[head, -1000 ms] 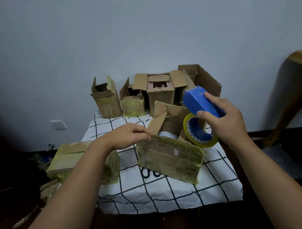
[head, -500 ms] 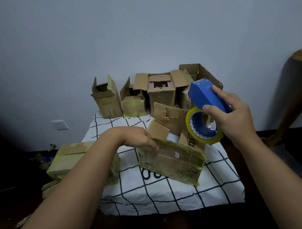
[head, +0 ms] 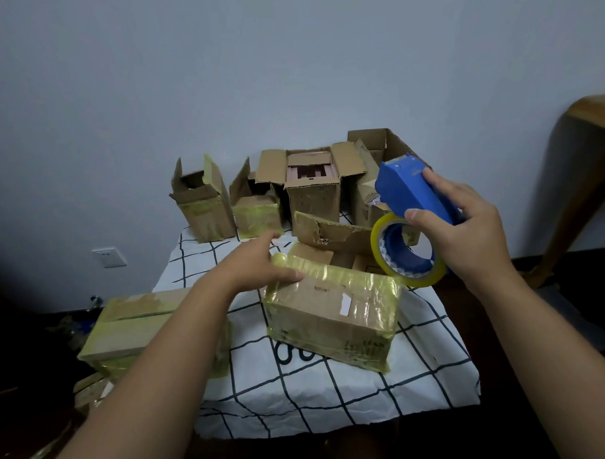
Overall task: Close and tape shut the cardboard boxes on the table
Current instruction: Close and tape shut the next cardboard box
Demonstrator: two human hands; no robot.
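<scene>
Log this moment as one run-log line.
left hand presses box flap | right hand holds tape dispenser | box untaped

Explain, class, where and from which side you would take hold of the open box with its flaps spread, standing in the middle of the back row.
Grip the open box by its two side walls, below the flaps, reaching from the front and above. It stands upright and tall, the spread flaps would bend if pulled, and neighbouring boxes crowd its sides, so probably slide it forward first.
</scene>
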